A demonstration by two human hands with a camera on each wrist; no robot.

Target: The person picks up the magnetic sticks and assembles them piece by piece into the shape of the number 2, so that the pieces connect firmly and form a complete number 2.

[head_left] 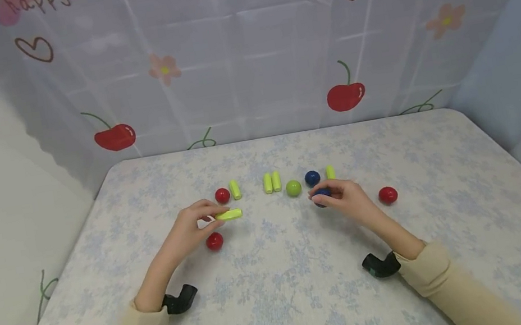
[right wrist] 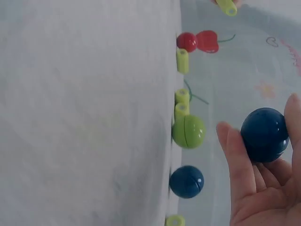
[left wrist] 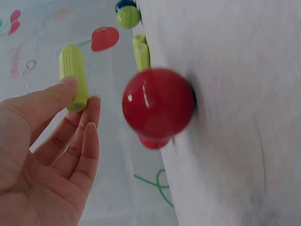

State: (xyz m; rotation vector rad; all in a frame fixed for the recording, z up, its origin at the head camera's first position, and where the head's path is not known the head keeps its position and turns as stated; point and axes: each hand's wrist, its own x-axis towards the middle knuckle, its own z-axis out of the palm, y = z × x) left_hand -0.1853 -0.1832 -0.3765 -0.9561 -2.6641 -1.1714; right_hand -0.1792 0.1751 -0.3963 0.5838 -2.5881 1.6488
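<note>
My left hand (head_left: 194, 225) pinches a yellow-green ribbed cylinder (left wrist: 74, 77) between thumb and fingers, raised off the tabletop in the left wrist view. One red ball (head_left: 214, 241) lies just below this hand, and a second red ball (head_left: 222, 195) sits beyond its fingers beside another yellow-green cylinder (head_left: 235, 190). On the other side, my right hand (head_left: 345, 199) holds a dark blue ball (right wrist: 265, 134) between thumb and fingertips. Past those fingers rest another blue ball (head_left: 312, 178) and a partly hidden yellow-green cylinder (head_left: 330, 172).
Two yellow-green cylinders (head_left: 271, 182) stand side by side at mid-table, with a green ball (head_left: 293, 188) to their right. A further red ball (head_left: 388, 195) lies right of my right hand. The patterned tabletop (head_left: 281, 295) ends at a printed curtain (head_left: 236, 75).
</note>
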